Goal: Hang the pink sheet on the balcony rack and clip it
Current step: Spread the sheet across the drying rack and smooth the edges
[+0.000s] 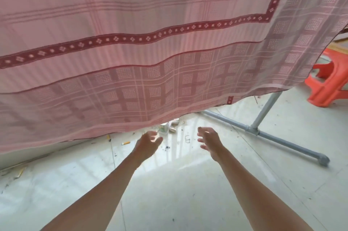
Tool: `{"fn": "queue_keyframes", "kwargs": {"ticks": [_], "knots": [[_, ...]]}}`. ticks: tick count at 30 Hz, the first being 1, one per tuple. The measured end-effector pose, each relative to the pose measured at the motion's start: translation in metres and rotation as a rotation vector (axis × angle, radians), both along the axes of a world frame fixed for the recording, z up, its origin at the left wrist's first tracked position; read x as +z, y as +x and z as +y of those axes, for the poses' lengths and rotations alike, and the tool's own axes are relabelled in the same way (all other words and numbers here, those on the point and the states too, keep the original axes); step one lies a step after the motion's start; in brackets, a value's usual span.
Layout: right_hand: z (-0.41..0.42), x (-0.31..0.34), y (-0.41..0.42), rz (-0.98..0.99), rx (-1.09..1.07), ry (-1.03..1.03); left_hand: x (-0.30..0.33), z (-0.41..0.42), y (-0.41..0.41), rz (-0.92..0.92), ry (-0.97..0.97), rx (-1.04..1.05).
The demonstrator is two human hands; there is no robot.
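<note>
Both forearms are reaching out from the bottom edge toward the middle of the view, and I am watching the left hand (149, 143) and the right hand (209, 141) hovering side by side just under the hem. Fingers on both are spread and loosely bent, gripping nothing; neither is touching cloth.

Filling everything from 9 o'clock through 12 to 2 o'clock, the pink sheet (131, 23) is already hanging, its lower hem (169, 119) sagging just above my hands and clear of the floor. I am judging the draping as done or nearly done, though the top rail is lying outside the view, so I cannot tell how the cloth is sitting up there. I am seeing no clip anywhere, in hand or on the fabric, so the clipping is looking like the part left, perhaps after the hem is straightened.

At 3 o'clock the grey rack base (282, 141) is running across the tiles, with an upright tube (267, 106) rising from its joint behind the sheet's right edge. Further out at 2 to 3 o'clock an orange plastic stool (327, 89) is lying tipped over, well apart from the hands. Just past the fingers, crumpled packaging (167, 127) and a cigarette butt (125, 143) are littering the floor (169, 193); the base bar near my right side is looking like the likeliest thing to trip on.
</note>
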State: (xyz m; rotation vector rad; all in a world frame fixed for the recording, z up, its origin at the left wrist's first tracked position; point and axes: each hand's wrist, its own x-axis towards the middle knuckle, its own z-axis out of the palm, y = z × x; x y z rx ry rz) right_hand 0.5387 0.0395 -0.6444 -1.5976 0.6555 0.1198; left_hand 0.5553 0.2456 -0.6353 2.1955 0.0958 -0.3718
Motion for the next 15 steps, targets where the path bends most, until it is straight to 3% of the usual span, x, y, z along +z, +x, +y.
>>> {"fn": "queue_keyframes", "kwargs": {"ticks": [2, 6, 10, 15], "knots": [[0.030, 0.004, -0.017, 0.037, 0.154, -0.243, -0.002, 0.031, -0.013, -0.085, 0.130, -0.111], [0.085, 0.055, -0.061, 0.095, 0.460, -0.511, 0.031, 0.086, -0.052, -0.132, 0.397, -0.379], [0.111, 0.156, -0.111, 0.127, 0.782, -0.870, 0.136, 0.129, -0.095, -0.306, 0.438, -0.518], [0.113, 0.325, -0.157, 0.031, 0.710, -0.932, 0.308, 0.151, -0.142, -0.367, 0.407, -0.451]]}}
